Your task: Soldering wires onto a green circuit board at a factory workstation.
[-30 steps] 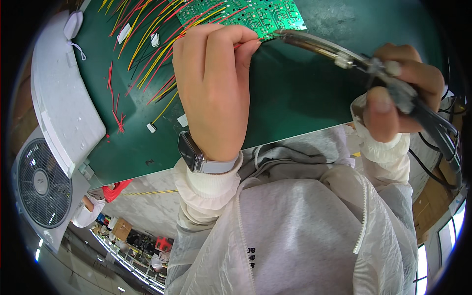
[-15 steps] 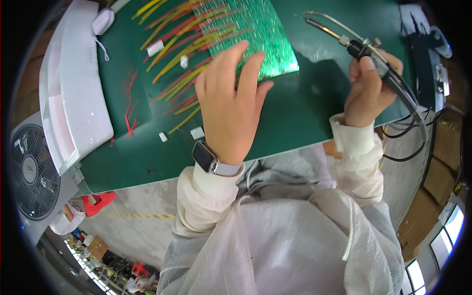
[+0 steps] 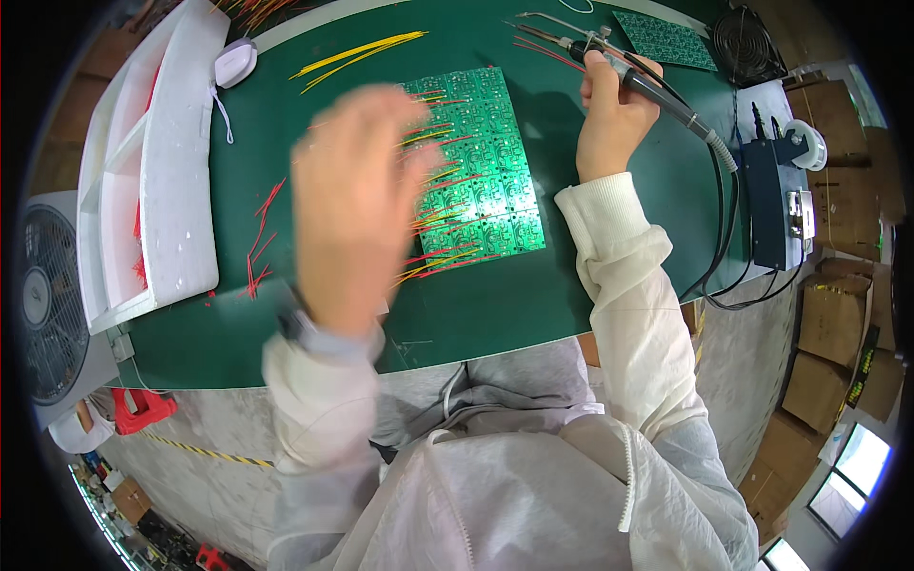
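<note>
My left hand (image 3: 347, 195), smeared by motion, hovers over the left edge of a green circuit board panel (image 3: 519, 205). It covers many of the wires there, and I cannot make out anything in its fingers. Thin red and yellow wires (image 3: 443, 217) lie across the panel's left part, their ends reaching under my hand. To the panel's upper right, my right hand (image 3: 617, 105) is closed around a soldering iron (image 3: 657, 93) with a thin metal tube clamped along it. The iron's tip points left, beyond the panel's far edge and apart from it.
A white foam tray (image 3: 181, 228) with compartments stands left, near loose red wires (image 3: 255, 249) and a small white case (image 3: 235, 63). Yellow wires (image 3: 354, 59) lie at the back. A second board (image 3: 665, 40), a small black fan (image 3: 747, 46) and a blue soldering station (image 3: 769, 205) are right.
The view has shifted, so the whole panel now shows. My left hand has moved leftward off the panel's middle, toward its left edge. My right hand still holds the iron.
</note>
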Demonstrator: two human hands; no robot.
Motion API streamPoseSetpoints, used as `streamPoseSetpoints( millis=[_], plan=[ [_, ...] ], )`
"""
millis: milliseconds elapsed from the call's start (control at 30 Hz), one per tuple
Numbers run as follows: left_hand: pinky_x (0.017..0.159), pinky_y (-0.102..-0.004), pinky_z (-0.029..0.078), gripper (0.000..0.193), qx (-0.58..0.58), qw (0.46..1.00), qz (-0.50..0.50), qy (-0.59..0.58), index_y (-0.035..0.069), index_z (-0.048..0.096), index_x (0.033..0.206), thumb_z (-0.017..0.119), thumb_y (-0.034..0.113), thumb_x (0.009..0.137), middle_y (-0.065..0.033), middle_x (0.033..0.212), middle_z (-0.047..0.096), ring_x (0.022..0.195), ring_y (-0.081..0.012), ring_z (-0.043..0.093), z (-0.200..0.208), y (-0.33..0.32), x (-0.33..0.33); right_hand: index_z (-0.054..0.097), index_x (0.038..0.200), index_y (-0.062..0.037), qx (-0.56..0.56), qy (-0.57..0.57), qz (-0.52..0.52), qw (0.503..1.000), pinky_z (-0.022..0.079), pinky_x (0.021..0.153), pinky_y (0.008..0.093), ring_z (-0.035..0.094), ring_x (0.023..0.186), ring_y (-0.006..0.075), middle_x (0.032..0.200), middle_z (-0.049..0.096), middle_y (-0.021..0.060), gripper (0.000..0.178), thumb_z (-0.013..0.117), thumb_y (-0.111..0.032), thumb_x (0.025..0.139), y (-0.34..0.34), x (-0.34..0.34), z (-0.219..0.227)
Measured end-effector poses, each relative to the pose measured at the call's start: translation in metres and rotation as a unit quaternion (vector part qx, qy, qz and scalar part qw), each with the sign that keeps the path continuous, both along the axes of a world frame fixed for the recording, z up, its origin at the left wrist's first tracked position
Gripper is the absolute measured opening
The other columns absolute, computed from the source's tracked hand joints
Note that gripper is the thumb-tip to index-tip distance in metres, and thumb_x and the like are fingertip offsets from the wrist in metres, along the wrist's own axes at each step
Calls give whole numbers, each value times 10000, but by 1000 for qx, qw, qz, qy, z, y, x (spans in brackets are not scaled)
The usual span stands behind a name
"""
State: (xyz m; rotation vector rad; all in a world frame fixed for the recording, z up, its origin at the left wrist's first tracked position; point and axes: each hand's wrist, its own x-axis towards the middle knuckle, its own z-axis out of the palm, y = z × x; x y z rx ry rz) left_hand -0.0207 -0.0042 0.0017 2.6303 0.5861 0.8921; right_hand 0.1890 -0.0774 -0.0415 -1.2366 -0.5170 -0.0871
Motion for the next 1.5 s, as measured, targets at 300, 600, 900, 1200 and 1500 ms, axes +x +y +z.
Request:
streamPoseSetpoints(
  millis=[300,600,900,1200,1500],
  plan=[
    [775,-364,468,209,29,994,30,104,56,574,1008,632,122,818,-136,963,611,920,-314,588,-61,159,78,472,933,-21,-15,51,1,999,411,559,202,503,649,62,785,566,36,280,693,-66,766,-8,11,-1],
    [707,-404,445,131,34,990,128,-37,64,580,937,620,130,831,-101,880,586,846,-300,569,-32,107,5,502,886,-30,-8,28,-7,1000,355,467,193,462,550,64,704,531,19,197,672,-53,789,-6,8,-1],
    [767,-378,442,166,73,977,118,-161,74,606,958,651,99,800,-73,944,603,908,-272,569,7,74,-25,510,894,-32,-56,6,-48,997,349,474,187,442,549,53,723,537,27,185,662,-94,810,-9,11,-2],
    [772,-388,482,229,25,893,429,131,10,579,1036,575,185,888,-188,944,640,880,-322,631,14,317,-339,504,913,-33,-49,-17,-42,998,357,482,195,456,552,61,748,555,36,189,655,-65,805,-5,13,-6],
    [690,-343,476,126,-73,892,429,123,-4,621,804,600,121,800,-146,764,662,723,-249,638,-34,381,-382,491,929,-32,-47,1,-24,999,373,503,205,466,578,64,743,537,32,194,643,-67,815,-5,8,-3]
  ],
)
